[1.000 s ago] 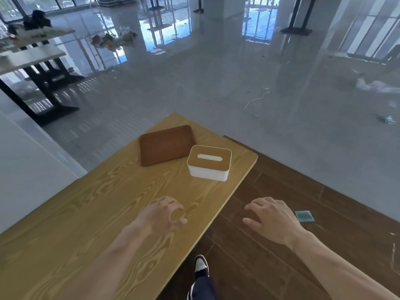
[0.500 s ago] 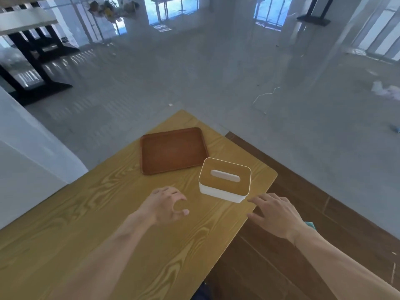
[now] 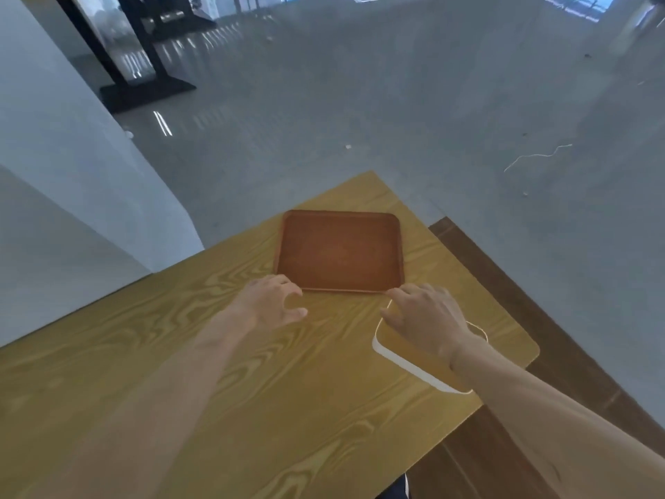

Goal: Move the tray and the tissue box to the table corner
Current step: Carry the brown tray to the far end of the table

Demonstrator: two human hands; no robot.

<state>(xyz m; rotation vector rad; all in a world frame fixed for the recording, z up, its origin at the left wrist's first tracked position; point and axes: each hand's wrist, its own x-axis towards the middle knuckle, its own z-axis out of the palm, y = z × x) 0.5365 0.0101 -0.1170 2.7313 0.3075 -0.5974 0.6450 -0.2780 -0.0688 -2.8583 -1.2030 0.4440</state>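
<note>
A brown rectangular tray (image 3: 340,252) lies flat near the far end of the yellow wooden table (image 3: 187,383). A white tissue box with a wooden lid (image 3: 410,365) stands just right of and nearer than the tray, largely covered by my right forearm. My left hand (image 3: 268,306) hovers at the tray's near left corner, fingers spread and curled, holding nothing. My right hand (image 3: 424,320) reaches over the tissue box, fingertips at the tray's near right corner, also holding nothing.
The table's far corner (image 3: 370,174) and right corner (image 3: 532,349) border grey floor and a dark wooden floor strip (image 3: 503,282). A white wall block (image 3: 90,196) stands left of the table. A black table base (image 3: 144,91) sits far back left.
Both hands moved forward to the tray's near edge; my right hand passed from beside the tissue box to above it. The view shifted closer and to the left.
</note>
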